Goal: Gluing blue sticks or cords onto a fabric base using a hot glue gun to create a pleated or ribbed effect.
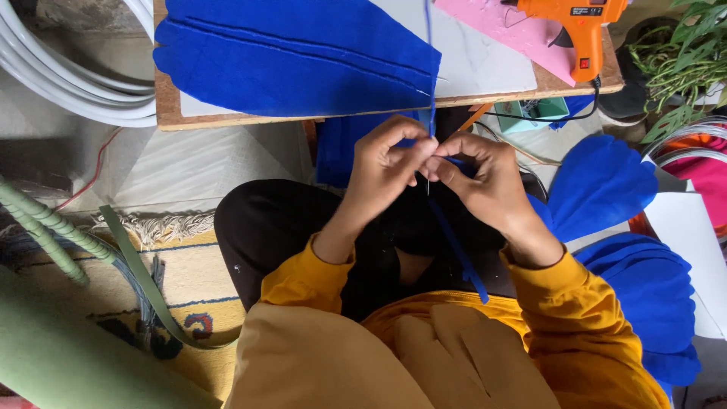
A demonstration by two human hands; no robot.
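- Step in hand, by my reading: wrapping a thin blue strip (458,254) round a wire (429,182) — both hands meet over the lap, below the surface (227,117) edge.
- Left hand (382,163): fingers curled in, pinching strip and wire at the tips.
- Right hand (485,178): closed narrow on the same spot, thumb and forefinger pressing; strip's loose tail runs down across the lap.
- Strip also rises taut past the surface edge, over blue felt (295,57).
- Next move likely calls for steady tension and small twists between fingertips.
- Glue gun (579,23) lies on the surface, apart; blue petals (606,185) to the right.
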